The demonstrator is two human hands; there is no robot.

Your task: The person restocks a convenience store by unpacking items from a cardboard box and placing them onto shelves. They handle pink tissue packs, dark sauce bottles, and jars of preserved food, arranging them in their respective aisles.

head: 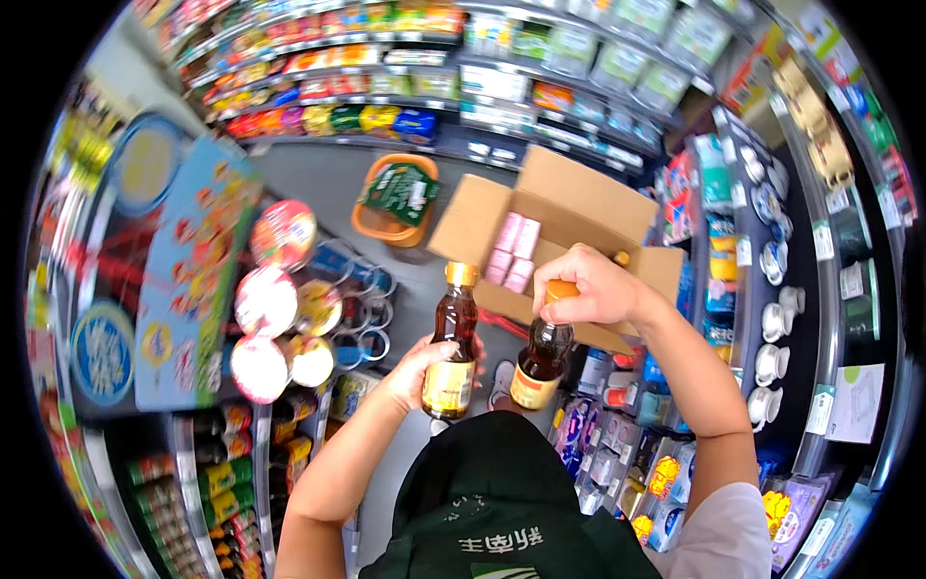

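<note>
My left hand (427, 369) is closed around the lower body of a dark glass bottle (454, 326) with a gold cap and a yellow label. It holds the bottle upright before my dark apron. To its right, my right hand (589, 289) grips a second dark bottle (550, 344) by its orange-gold cap and neck, the bottle slightly tilted. The two bottles are apart. Behind my right hand an open cardboard box (582, 188) holds several pink packages (514, 250) at its left side. Another gold cap (621, 258) shows inside the box at the right.
An orange basket (360, 224) with a green package (401, 194) stands on the floor left of the box. Shelves of packaged goods (340, 58) run across the back. White mugs (772, 322) line the right shelf. Round-lidded containers (266, 300) stand at the left.
</note>
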